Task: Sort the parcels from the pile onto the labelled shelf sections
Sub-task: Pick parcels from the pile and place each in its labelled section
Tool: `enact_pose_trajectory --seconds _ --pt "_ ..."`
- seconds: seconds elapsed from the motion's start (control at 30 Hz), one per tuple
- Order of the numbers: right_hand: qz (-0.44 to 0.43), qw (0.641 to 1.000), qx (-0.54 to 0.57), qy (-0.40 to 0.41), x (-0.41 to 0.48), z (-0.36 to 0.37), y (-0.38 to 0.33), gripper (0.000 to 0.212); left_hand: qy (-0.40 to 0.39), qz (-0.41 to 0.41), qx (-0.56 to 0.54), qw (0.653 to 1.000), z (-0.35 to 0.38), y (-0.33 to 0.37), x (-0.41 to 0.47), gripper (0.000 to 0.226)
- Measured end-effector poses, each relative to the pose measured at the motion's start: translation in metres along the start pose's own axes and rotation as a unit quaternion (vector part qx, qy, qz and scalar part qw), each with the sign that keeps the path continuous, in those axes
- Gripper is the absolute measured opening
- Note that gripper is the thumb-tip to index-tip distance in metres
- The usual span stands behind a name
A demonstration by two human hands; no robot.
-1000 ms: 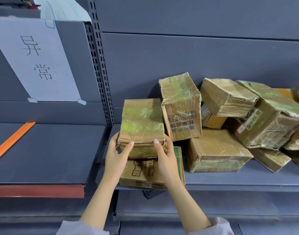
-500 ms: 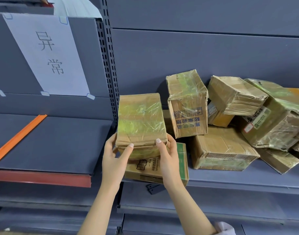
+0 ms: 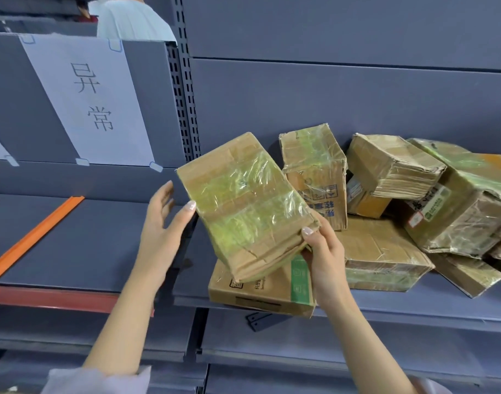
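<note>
While right hand [image 3: 324, 253] grips a crinkly, tape-wrapped cardboard parcel [image 3: 243, 203] (tilted), left hand [image 3: 161, 231] hovers open.

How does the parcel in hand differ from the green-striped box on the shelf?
The held parcel is tilted in mid-air, gripped by the right hand; the green-striped box lies flat on the shelf. The held parcel is covered in glossy clear tape with a crumpled end; the green-striped box shows bare printed cardboard. Both are brown cardboard.

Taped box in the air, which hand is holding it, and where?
The right hand grips the taped parcel by its lower right corner, thumb on top. The left hand is open; only its thumb touches the parcel's left edge.
</note>
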State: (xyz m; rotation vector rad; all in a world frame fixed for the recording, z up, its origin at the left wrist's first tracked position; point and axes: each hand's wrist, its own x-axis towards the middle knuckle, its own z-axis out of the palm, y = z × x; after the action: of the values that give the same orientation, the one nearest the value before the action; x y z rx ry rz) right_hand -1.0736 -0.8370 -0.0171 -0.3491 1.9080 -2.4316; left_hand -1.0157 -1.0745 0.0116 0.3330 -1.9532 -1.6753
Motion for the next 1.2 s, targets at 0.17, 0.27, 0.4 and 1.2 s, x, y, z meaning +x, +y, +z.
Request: enact_pose_trajectory --seconds 0.17,0.27,0.4,1.2 --pt "-0.008 0.999 0.006 -0.051 0.012 -0.021 -0.018 0.057 -0.103 0.037 0.015 0.994 -0.017 0.019 0.019 0.065" --pt "-0.024 0.996 -0.01 -0.088 0.017 -0.029 -0.024 0.059 -0.142 0.067 -0.007 0.988 -0.016 0.031 0.015 0.069" --pt "-0.027 0.994 -0.01 -0.103 0.018 -0.032 -0.027 0.064 -0.152 0.087 -0.051 0.983 -0.015 0.031 0.007 0.075" --pt "-0.016 0.999 0.03 -0.007 -0.008 0.005 -0.005 0.063 0.08 0.04 -0.182 0.979 0.011 -0.01 -0.049 0.066"
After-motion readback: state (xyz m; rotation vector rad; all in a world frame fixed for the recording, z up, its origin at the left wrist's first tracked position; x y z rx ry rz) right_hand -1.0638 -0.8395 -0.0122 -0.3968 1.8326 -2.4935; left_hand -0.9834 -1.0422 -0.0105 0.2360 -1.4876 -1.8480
